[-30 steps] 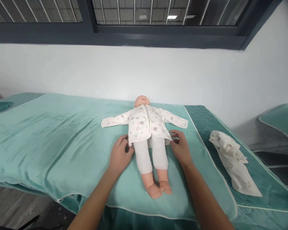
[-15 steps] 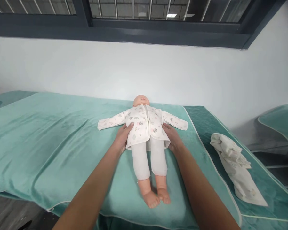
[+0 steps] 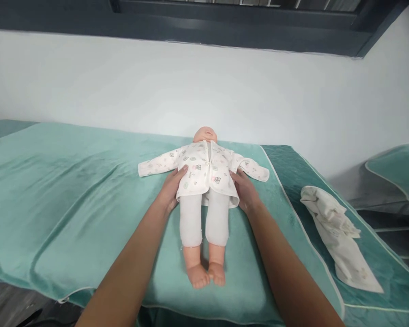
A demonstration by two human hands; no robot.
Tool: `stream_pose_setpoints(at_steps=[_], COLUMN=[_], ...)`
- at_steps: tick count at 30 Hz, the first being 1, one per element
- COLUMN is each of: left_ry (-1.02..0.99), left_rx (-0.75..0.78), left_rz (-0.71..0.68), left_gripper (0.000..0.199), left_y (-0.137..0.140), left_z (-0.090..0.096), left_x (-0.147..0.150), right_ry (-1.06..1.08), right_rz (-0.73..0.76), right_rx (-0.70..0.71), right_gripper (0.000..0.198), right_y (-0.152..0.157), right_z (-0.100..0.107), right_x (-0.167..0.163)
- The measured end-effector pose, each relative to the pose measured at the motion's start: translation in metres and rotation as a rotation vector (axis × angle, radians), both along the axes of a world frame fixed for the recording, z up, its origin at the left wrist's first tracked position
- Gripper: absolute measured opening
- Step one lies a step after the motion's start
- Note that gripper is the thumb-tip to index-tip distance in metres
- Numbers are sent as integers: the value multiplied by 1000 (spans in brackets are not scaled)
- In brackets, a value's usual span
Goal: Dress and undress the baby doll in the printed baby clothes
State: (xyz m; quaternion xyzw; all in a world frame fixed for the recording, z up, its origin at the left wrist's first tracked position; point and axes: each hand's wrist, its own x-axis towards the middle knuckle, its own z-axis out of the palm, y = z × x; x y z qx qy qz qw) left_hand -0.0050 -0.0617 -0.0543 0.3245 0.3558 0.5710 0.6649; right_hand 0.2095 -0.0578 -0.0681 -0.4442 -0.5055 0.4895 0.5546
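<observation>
A baby doll lies on its back on the light green cover, head toward the wall and bare feet toward me. It wears a white printed jacket, fastened near mid-chest, with both sleeves spread out sideways. My left hand grips the doll's waist from the left, thumb on top of the jacket. On the opposite side my right hand holds the waist in the same way, its thumb near the jacket's edge. The fingers of both hands are partly hidden beside and under the doll.
To the right, folded white printed clothing lies on a darker green cover. The light green cover stretches left. A white wall stands behind, below a dark window frame. Another green padded piece is at far right.
The doll's legs and feet have swung to the left and its head slightly right, so it lies straighter. Both hands stay at its waist. The view has tipped down a little.
</observation>
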Motion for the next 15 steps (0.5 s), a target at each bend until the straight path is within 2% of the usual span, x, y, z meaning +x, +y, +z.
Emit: stream_pose_setpoints(at_steps=[3,6,8,12,15], left_ry=[-18,-44,-57,-50,-36], left_rx=[7,8,31,88,69], left_rz=[20,36,46,64,112], left_gripper=[43,40,40,37,34], left_y=[-1,0,0,-1,-7], left_z=[-3,-7,-10,-13,-13], left_x=[-5,-10,-13,-17,-20], right_ry=[238,480,561,506,364], right_rz=[49,-139,-253,-355,-541], right_rx=[-86,-64,-31,26,62], right_gripper=[34,25,23,30,38], right_y=[7,16,21,27,22], right_z=[-8,-19,-24,-25,-24], right_x=[18,44,63,99,115])
